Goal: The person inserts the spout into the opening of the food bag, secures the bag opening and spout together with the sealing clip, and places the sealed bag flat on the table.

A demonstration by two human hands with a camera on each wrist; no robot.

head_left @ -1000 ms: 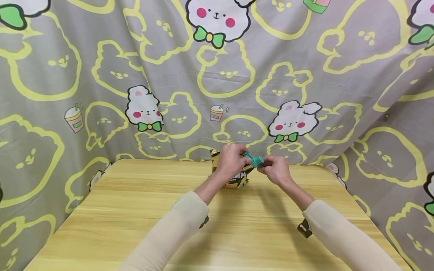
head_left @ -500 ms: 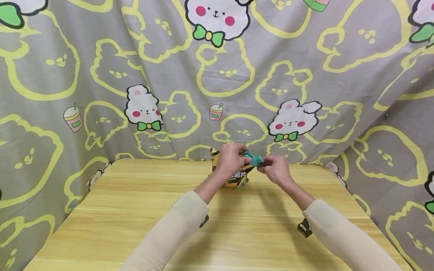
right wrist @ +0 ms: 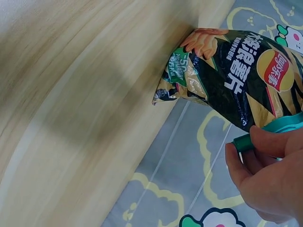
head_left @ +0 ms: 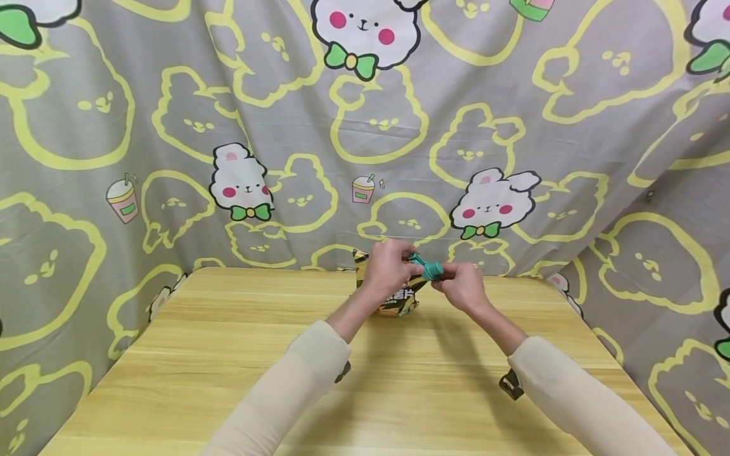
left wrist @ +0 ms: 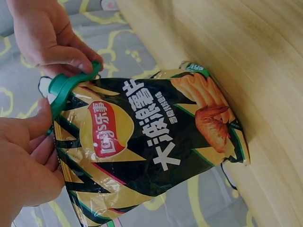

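Lay's crisp bag point(head_left: 397, 299) upright at counter point(head_left: 228, 354) far edge. Left hand point(head_left: 388, 269) grips bag top; right hand point(head_left: 461, 285) pinches green sealing clip point(head_left: 426, 268) there.

Two arms in view from the head camera, both in long sleeves: left sleeve point(head_left: 285, 392), right sleeve point(head_left: 576, 399). The fabric is pale cream-beige, plain, close-fitting and smooth, with no print or seam detail visible. Cuffs end at the wrists. Both hands, left point(head_left: 388, 269) and right point(head_left: 463, 286), are bare: no gloves, rings or watch seen. A small dark fitting point(head_left: 511, 384) shows under the right forearm, possibly a wrist-camera mount; a similar dark piece point(head_left: 343, 372) sits under the left.
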